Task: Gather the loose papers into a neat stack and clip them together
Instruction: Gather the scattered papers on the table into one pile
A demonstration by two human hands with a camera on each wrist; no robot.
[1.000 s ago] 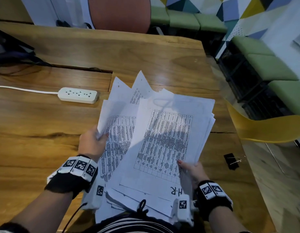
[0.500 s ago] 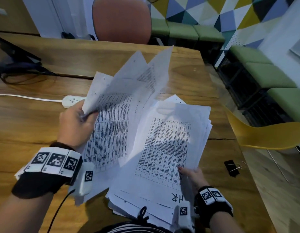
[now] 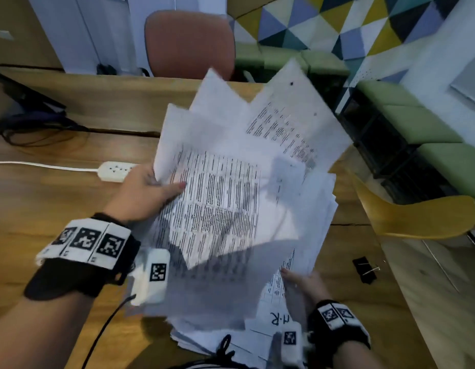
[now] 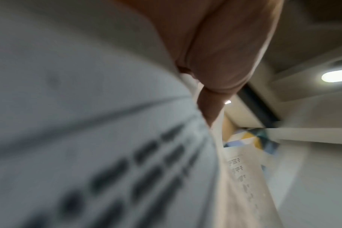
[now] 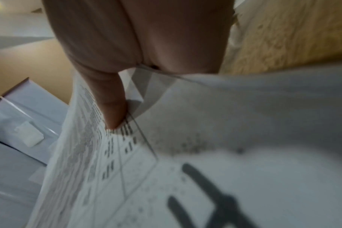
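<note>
A white power strip (image 3: 114,171) lies at the left of the wooden worktop (image 3: 44,209). The left hand (image 3: 146,194) pinches a fanned sheaf of papers (image 3: 231,182), raised and tilted over the stack. The right hand (image 3: 305,284) grips that stack's near edge, thumb on top. Right of it, probably a black binder clip (image 3: 365,269), blurred.

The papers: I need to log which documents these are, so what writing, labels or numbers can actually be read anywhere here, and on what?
"H.R", handwritten, seen upside down: on the sheet under the right hand.
Printed tables on the papers the left hand grips: too blurred to read.
Wrist bands: square black-and-white marker patterns, no words.
Power strip, binder clip: no readable text.
</note>
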